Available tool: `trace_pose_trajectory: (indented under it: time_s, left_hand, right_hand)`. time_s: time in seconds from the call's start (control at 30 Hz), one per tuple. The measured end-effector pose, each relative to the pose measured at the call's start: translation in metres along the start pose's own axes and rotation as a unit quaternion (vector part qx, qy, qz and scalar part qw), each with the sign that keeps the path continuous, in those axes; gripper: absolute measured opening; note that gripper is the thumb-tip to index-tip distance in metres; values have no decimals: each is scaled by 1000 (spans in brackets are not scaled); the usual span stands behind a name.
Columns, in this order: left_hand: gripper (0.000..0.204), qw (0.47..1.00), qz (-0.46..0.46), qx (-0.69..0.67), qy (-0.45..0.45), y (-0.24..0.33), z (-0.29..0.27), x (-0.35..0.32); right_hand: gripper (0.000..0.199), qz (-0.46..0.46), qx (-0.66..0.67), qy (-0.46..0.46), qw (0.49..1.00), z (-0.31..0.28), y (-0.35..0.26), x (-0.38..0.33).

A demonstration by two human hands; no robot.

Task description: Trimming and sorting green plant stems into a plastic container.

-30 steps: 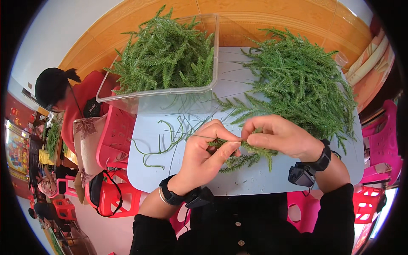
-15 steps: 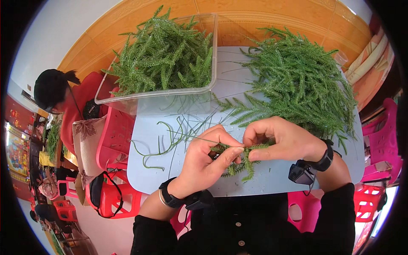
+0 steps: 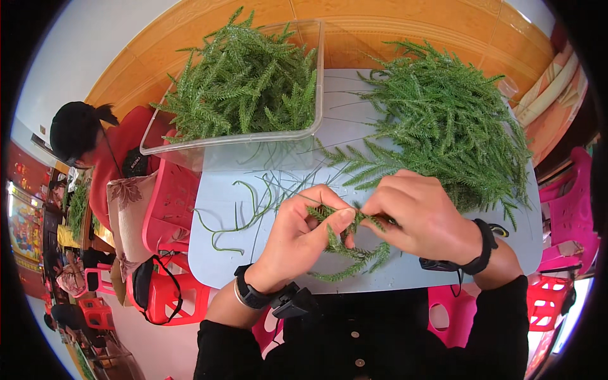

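Both hands work on one small artificial pine sprig (image 3: 352, 256) above the near edge of the white table. My left hand (image 3: 303, 231) is closed, its thumb and forefinger pinching the sprig's stem. Bent fingers of my right hand (image 3: 418, 212) close on the sprig just to the right of that pinch; its fingertips are partly hidden. Green needled ends hang below the fingers and curl toward me. Left of my left hand, several thin dark wire stems (image 3: 291, 187) and bare green stems (image 3: 253, 215) lie on the table.
A clear plastic bin (image 3: 253, 138) piled with pine sprigs (image 3: 244, 82) stands at the back left. A large heap of sprigs (image 3: 449, 126) covers the table's (image 3: 221, 269) right side. Behind the bin, a person in red (image 3: 120, 152) sits beside a pink chair (image 3: 174, 202).
My right hand has turned over, knuckles up, and shifted slightly right. The sprig's ends have swung and now hang lower below my fingers. My left hand keeps its pinch.
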State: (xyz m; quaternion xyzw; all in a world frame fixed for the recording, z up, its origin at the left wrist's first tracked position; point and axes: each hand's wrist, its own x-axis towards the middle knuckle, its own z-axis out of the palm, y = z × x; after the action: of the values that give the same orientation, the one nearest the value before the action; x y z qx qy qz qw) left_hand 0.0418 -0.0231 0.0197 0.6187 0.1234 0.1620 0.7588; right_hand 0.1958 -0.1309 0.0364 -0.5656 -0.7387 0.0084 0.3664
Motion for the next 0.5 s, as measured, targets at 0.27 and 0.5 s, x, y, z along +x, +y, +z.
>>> trace_pose_trajectory:
  time_s: [0.27,0.5]
  left_hand:
    - [5,997,-6,-63,44,1,4,3]
    - [3,997,70,-20,38,-7,0,1]
  right_hand:
    - [16,-50,-132,47,989,7,2,-2]
    - [15,222,283,-139,923,-16,12,6]
